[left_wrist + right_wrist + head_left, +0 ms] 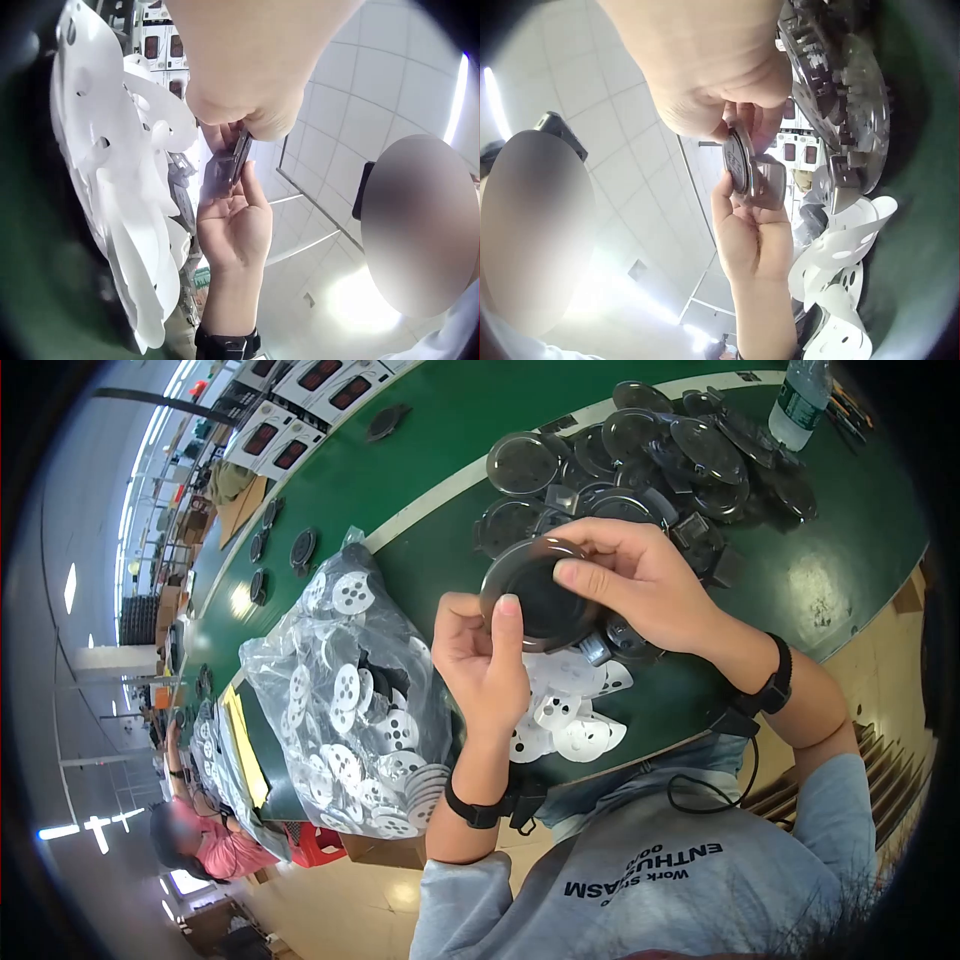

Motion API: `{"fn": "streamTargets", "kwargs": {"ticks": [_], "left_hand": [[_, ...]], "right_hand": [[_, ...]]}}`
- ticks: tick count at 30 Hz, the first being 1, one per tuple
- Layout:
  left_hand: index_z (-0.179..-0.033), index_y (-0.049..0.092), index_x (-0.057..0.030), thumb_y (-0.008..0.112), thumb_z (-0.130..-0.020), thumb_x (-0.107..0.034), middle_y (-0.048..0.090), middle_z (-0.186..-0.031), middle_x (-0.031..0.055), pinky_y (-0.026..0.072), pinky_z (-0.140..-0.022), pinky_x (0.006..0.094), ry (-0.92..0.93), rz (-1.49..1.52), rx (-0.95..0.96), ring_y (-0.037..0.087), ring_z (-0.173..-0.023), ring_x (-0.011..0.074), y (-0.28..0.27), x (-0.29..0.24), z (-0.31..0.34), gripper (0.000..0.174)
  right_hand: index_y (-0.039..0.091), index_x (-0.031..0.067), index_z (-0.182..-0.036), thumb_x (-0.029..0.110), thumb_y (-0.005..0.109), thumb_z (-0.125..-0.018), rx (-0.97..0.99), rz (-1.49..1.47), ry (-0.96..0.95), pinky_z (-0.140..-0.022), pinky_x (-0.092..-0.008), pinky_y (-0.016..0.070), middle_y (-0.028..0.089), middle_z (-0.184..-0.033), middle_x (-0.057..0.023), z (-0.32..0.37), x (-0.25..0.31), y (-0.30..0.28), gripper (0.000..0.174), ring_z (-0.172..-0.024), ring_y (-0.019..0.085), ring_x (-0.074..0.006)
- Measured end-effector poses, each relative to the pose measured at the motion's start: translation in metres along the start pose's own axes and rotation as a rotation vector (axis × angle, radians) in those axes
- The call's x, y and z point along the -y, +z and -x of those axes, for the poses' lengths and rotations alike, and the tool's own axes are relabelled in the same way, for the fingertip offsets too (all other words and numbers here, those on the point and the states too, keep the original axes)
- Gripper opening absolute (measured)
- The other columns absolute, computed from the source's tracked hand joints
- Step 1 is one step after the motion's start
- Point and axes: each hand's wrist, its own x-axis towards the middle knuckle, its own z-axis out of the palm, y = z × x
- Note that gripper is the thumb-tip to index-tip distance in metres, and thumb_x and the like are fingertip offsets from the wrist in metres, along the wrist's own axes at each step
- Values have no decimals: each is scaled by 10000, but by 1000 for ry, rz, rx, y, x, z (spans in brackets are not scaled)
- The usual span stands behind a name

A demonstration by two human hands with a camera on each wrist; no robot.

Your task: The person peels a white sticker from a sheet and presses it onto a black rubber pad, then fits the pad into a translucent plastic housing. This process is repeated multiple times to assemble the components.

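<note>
In the head view, both hands hold a round dark plastic cover (538, 622) with a see-through rim, raised over the table. My left hand (488, 665) pinches its near left edge, thumb on the face. My right hand (650, 582) grips the far right edge, its thumb also lying on the face. Seen side-on in the right wrist view, the cover (737, 161) has a boxy translucent part on its back. Below the hands lie white discs with holes (575, 710), some bent, in a loose heap. Behind the hands is a pile of similar dark covers (640, 445).
A clear plastic bag (385, 650) full of white holed discs lies left of the hands. A water bottle (800, 405) stands at the far right. Printed boxes (300, 410) line the far side of the green table (420, 440). Another person (225, 845) sits further left.
</note>
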Motion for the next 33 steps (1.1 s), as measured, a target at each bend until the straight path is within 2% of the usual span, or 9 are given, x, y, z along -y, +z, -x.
{"fn": "streamTargets", "kwargs": {"ticks": [9, 12, 14, 16, 22, 24, 27, 30, 33], "left_hand": [[-1005, 518, -27, 686, -917, -5, 602, -915, 30, 437, -688, 202, 184, -43, 135, 538, -797, 55, -4, -7, -8, 191], [-942, 528, -50, 699, -911, -8, 613, -881, 3, 462, -693, 210, 36, -34, 184, 553, -807, 51, -19, -12, -8, 179], [-923, 534, -44, 702, -915, -32, 642, -841, 11, 473, -660, 215, 48, -203, 189, 574, -762, 55, -20, -30, -8, 169], [-910, 536, -33, 699, -916, -40, 660, -817, 27, 480, -649, 220, -43, -439, 203, 588, -744, 58, -26, -58, -14, 163], [-935, 644, 21, 772, -869, -176, 675, -787, 55, 486, -595, 241, -244, -830, 70, 631, -722, 92, -58, -74, -104, 244], [-1024, 650, 54, 762, -883, -227, 689, -871, 80, 526, -637, 260, -424, -547, -2, 672, -786, 144, -75, -45, -150, 334], [-1123, 641, 60, 745, -899, -280, 696, -988, 103, 566, -698, 285, -262, -165, -222, 691, -871, 184, -97, -4, -186, 421], [-1219, 612, 47, 727, -913, -303, 686, -1073, 131, 582, -755, 285, -224, -520, -250, 693, -927, 197, -117, -25, -178, 479], [-1082, 698, 6, 723, -895, -255, 718, -924, 83, 554, -718, 278, -119, -957, 70, 684, -850, 152, -141, -86, -128, 322]], "right_hand": [[579, -35, -1220, -33, 751, -809, -32, 108, -141, -839, -267, 542, 678, -1075, -72, 4, -4, 12, 446, -951, 638, -101], [600, -38, -1189, -10, 778, -801, 24, 106, -134, -831, -259, 545, 696, -1035, -73, 2, -10, 8, 427, -928, 646, -96], [673, -29, -1095, 66, 736, -877, -37, 280, -45, -612, -226, 541, 709, -848, -51, 5, -2, 11, 247, -755, 641, -60], [693, -18, -1068, 138, 668, -945, -82, 347, -104, -550, -223, 524, 704, -819, -48, 6, -12, 11, 201, -717, 636, -54], [710, -13, -973, 140, 610, -967, -32, 346, -156, -561, -222, 480, 682, -761, -37, 12, -16, 17, 182, -642, 591, -57], [708, -23, -947, 124, 620, -952, -1, 404, -197, -559, -229, 461, 676, -735, -40, 13, -16, 18, 171, -630, 578, -58], [701, -38, -912, 104, 631, -928, 11, 423, -238, -556, -239, 440, 665, -702, -52, 15, -14, 18, 160, -615, 561, -61], [695, -46, -907, 103, 632, -922, -1, 439, -280, -556, -241, 444, 664, -708, -63, 14, -13, 16, 163, -614, 562, -64], [694, -45, -916, 108, 636, -925, 10, 459, -279, -557, -242, 445, 676, -733, -69, 16, -3, 16, 164, -612, 557, -64]]}}
